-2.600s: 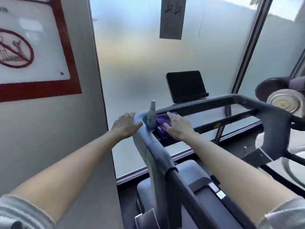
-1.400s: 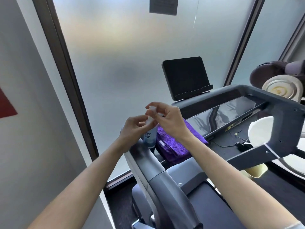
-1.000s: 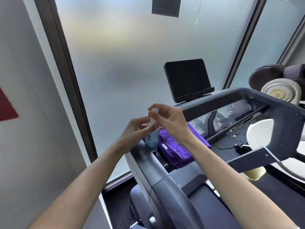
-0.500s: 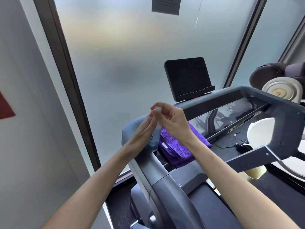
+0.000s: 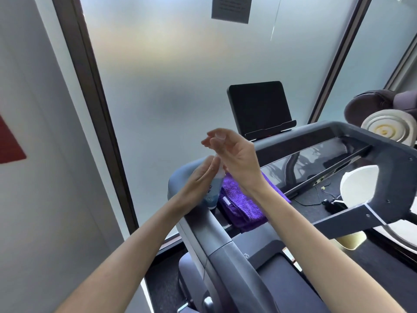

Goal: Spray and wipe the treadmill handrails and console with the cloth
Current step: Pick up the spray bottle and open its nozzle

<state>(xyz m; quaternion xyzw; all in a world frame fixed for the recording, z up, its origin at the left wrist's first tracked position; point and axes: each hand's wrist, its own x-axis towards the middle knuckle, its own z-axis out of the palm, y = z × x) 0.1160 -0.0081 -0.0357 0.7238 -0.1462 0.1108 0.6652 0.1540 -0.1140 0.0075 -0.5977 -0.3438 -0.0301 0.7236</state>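
A small spray bottle (image 5: pixel 213 192) with blue liquid stands tilted at the front corner of the grey left handrail (image 5: pixel 203 229). My left hand (image 5: pixel 197 180) wraps its body from the left. My right hand (image 5: pixel 240 159) is raised just above the bottle's bare nozzle, with a small clear cap (image 5: pixel 220 134) pinched between thumb and fingertips. A folded purple cloth (image 5: pixel 244 207) lies right of the bottle in the console tray, partly hidden by my right wrist. The glossy dark console panel (image 5: pixel 316 158) stretches to the right.
A black tablet (image 5: pixel 258 107) leans on its stand behind the console, against the frosted glass. The right handrail frame (image 5: pixel 383 159) crosses at the right. A rolled foam pad (image 5: pixel 388 127) and dark cushions sit beyond it. A white wall is close on the left.
My right hand has lifted up off the bottle's top with the clear cap in its fingers. My left hand has kept its hold on the bottle's body.
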